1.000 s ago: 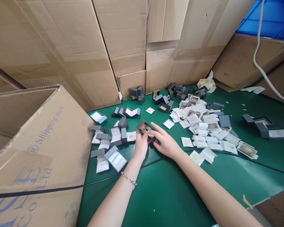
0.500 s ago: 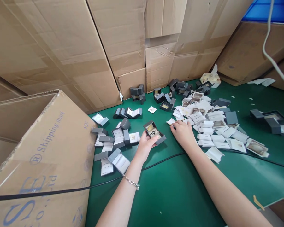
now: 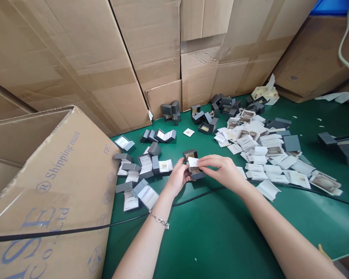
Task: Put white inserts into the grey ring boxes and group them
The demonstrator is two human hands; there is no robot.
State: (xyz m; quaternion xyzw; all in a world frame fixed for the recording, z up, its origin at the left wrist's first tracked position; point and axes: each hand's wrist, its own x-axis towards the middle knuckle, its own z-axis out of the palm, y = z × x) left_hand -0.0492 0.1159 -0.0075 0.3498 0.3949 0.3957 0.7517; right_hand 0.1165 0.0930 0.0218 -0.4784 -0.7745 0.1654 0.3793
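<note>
An open dark grey jewelry box is gripped by my left hand, fingers around its left side. Between the thumb and fingers of my right hand is a small white card insert, held at the mouth of the box. The insert covers part of the box's inside. Left of my hands, several opened grey boxes with white inserts stand close together. To the right lies a heap of folded white card inserts.
More dark boxes stand at the back, near a small white card. A large carton borders the left side, and stacked cartons form the rear wall. A black cable crosses the green table.
My right hand has moved left from the edge of the heap, bringing a white card insert to the box. My left hand still holds the box, now turned slightly.
</note>
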